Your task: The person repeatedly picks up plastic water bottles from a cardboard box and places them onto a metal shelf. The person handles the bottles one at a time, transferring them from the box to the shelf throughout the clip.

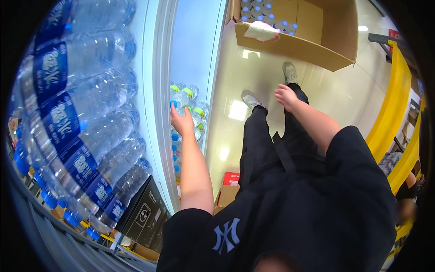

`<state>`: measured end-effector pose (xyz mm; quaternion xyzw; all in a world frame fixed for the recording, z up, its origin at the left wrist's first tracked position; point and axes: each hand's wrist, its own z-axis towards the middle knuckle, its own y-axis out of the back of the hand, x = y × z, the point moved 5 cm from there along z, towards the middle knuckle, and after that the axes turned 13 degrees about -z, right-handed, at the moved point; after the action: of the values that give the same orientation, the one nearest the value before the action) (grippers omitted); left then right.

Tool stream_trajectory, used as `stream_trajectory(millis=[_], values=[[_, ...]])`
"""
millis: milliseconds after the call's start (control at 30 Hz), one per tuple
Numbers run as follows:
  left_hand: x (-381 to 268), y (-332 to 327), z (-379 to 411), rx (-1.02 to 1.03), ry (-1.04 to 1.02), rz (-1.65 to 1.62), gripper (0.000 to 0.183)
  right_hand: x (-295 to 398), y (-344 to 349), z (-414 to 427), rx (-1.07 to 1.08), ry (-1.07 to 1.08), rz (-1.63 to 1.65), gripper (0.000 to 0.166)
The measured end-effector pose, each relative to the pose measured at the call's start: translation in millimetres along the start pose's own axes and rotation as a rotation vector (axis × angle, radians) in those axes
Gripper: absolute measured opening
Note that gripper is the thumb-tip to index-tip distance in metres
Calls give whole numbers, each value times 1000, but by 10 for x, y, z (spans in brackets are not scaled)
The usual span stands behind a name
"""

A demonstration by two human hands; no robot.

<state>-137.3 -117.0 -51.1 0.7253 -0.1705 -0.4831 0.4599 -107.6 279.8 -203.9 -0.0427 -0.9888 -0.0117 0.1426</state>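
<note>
My left hand [182, 121] reaches into a lower shelf bay, thumb and fingers apart. Its fingertips are at the blue cap of a clear plastic bottle [182, 98] with a yellow-green label, which lies on its side. More such bottles [201, 110] are stacked around and below it, several with blue caps pointing towards me. Part of the stack is hidden behind my hand and forearm. My right hand [286, 97] hangs in the air over the floor, near my shoe, with nothing in it and its fingers slightly spread.
Large water bottles with blue labels [61, 120] lie stacked at left, beyond a pale upright panel [163, 68]. An open cardboard box [295, 51] ahead holds small bottles [256, 10]; a white cloth [261, 31] drapes its edge. Yellow rails [390, 102] and another person [390, 165] are at right.
</note>
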Motion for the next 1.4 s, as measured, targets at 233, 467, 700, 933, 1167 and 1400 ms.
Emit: stream_trajectory(millis=[233, 467, 700, 933, 1167, 1400], values=[[-389, -514, -716, 359, -108, -79, 39, 82, 1391, -287, -320, 157, -14, 38], [-1289, -1236, -1419, 584, 274, -329, 32, 850, 2209, -885, -283, 479, -471, 26], [-2960, -1585, -1169, 623, -42, -371, 29, 1044, 3600, -892, -517, 476, -551, 32], [-3572, -1789, -1054, 682, -66, -348, 30, 405, 4576, -777, -585, 228, -498, 37], [-2940, -1959, -796, 704, 70, -241, 30, 420, 4286, -1304, -494, 108, -282, 36], [-2825, -2147, -196, 817, 108, -170, 33, 640, 4212, -1451, -581, 86, -220, 35]])
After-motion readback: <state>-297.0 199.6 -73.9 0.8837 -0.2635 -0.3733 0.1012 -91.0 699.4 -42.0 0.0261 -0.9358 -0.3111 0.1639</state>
